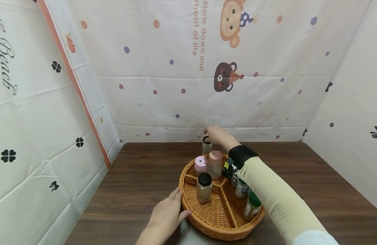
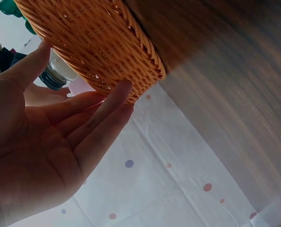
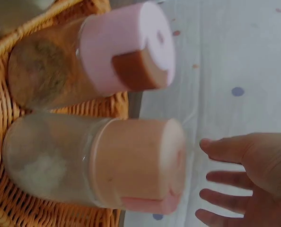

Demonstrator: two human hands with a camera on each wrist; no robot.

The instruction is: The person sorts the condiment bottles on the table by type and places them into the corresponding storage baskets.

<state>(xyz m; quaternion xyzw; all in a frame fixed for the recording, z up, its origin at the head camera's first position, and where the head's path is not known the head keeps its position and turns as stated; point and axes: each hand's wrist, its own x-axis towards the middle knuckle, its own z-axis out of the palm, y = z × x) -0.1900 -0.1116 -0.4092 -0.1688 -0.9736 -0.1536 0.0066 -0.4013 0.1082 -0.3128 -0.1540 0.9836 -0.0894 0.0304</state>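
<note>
A round wicker basket [image 1: 213,228] with dividers stands on the table. My left hand [image 1: 165,214] touches its left side, thumb at the rim and fairly straight fingers along the outer wall [image 2: 93,42]. My right hand [image 1: 220,136] is beyond the basket, above and beside a black-capped jar [image 1: 207,149] at the far rim; that jar's base is hidden. In the right wrist view the right hand [image 3: 259,182] has its fingers spread, holding nothing. Near it are a pink-capped jar [image 3: 126,47] and a peach-capped jar [image 3: 136,163] in the basket.
Another black-capped jar [image 1: 204,189] stands in the basket's left part. Several green-capped jars, one in front [image 1: 252,206], stand along the right side, partly behind the right forearm. The dark wooden table [image 1: 139,177] meets a printed cloth [image 1: 163,102] at the back.
</note>
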